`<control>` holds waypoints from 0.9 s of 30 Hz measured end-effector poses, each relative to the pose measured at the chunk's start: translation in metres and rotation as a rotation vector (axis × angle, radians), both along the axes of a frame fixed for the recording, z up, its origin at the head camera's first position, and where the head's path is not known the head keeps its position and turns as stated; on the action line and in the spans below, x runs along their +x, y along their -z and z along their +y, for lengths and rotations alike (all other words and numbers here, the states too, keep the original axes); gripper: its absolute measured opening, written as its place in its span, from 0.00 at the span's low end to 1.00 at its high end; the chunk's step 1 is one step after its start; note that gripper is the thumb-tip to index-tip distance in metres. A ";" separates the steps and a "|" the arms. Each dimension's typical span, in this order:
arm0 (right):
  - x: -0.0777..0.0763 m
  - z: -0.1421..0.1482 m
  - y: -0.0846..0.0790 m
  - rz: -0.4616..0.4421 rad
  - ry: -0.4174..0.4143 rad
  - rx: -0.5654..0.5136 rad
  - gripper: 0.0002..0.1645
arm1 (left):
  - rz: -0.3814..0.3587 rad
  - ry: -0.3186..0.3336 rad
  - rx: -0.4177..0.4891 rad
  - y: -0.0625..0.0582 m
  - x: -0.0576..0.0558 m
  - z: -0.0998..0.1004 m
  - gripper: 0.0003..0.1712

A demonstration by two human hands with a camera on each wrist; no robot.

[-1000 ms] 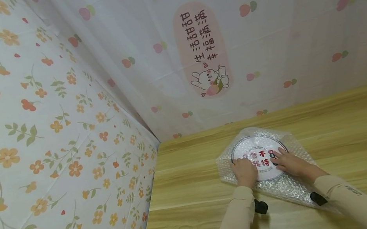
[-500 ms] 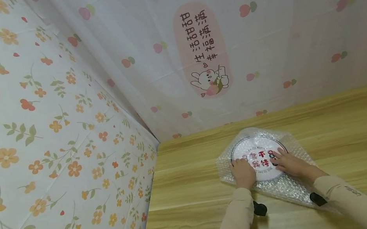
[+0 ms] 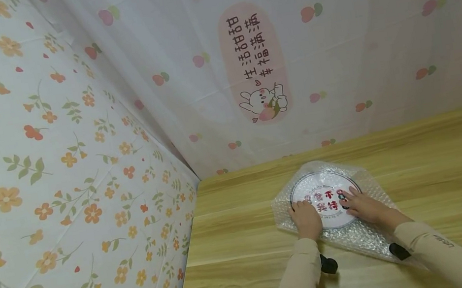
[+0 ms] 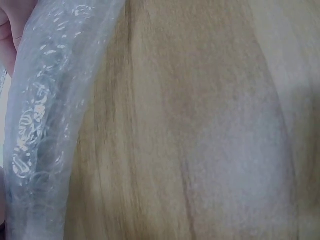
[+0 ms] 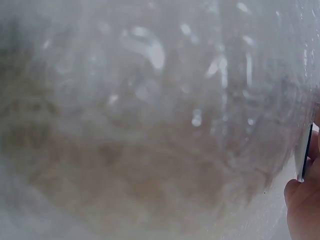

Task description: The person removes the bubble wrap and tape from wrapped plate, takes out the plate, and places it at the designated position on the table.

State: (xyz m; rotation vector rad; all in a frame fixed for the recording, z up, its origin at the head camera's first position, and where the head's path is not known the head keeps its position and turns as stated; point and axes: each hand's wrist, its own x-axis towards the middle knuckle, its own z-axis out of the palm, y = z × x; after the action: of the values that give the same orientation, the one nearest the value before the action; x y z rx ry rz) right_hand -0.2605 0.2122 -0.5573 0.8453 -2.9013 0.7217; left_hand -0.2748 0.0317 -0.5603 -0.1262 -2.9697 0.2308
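Observation:
A flat round white disc (image 3: 333, 218) with red Chinese characters and a thin dark rim lies in bubble wrap (image 3: 353, 240) on the wooden table. My left hand (image 3: 306, 218) grips it at its left side, fingertips over the rim. At the right side my right hand (image 3: 368, 206) lies over the edge, fingers spread on the printed face in the head view. A thumb (image 5: 295, 200) and fingers close around the disc's thin edge (image 5: 306, 155) in the right wrist view. Glossy bubble wrap (image 4: 50, 90) runs beside fingers in the left wrist view.
Bare wood-grain table (image 3: 237, 242) extends to the left and right of the wrap. A pale curtain (image 3: 333, 49) with a cartoon rabbit print stands behind, and a flowered curtain (image 3: 59, 164) on the left. Black camera mounts (image 3: 329, 265) sit at the wrists.
My left hand has slid slightly left along the disc, uncovering more of the printed characters. The right hand, the disc and the bubble wrap have stayed in place.

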 end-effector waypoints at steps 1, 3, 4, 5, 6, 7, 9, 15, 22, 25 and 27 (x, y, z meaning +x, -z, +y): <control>0.000 0.000 0.000 0.000 0.000 0.001 0.20 | 0.007 0.001 -0.007 0.000 0.000 0.000 0.11; 0.000 -0.001 0.000 0.002 0.002 0.006 0.20 | 0.016 0.008 -0.024 0.000 0.001 0.000 0.11; 0.000 -0.001 0.000 0.003 0.004 0.009 0.20 | 0.018 0.010 -0.033 -0.001 0.002 0.000 0.11; 0.000 -0.001 0.000 0.008 0.005 0.014 0.20 | 0.021 0.013 -0.039 -0.001 0.002 0.000 0.11; 0.000 -0.001 0.000 0.010 0.006 0.018 0.20 | 0.023 0.015 -0.046 -0.001 0.002 0.000 0.11; 0.001 -0.001 0.000 0.013 0.007 0.024 0.20 | 0.023 0.017 -0.052 -0.002 0.003 0.000 0.11; 0.000 -0.001 0.000 0.011 0.009 0.033 0.20 | 0.029 0.018 -0.057 -0.003 0.003 -0.001 0.11; 0.001 -0.002 -0.001 -0.021 0.028 0.040 0.21 | 0.065 0.028 -0.068 -0.001 0.004 -0.001 0.09; 0.002 -0.003 -0.001 -0.002 0.026 0.034 0.20 | 0.081 0.042 -0.118 0.001 0.002 0.000 0.09; 0.002 -0.003 -0.001 -0.002 0.023 0.037 0.20 | 0.101 0.054 -0.123 0.002 0.003 0.000 0.08; 0.002 -0.002 -0.001 -0.004 0.023 0.040 0.20 | 0.115 0.068 -0.124 0.003 0.003 0.000 0.08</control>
State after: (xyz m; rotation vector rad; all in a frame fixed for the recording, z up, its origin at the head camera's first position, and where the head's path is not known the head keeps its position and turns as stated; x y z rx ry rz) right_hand -0.2583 0.2097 -0.5563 0.8138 -2.9331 0.6666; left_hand -0.2719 0.0312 -0.5632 -0.2206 -2.8302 0.3990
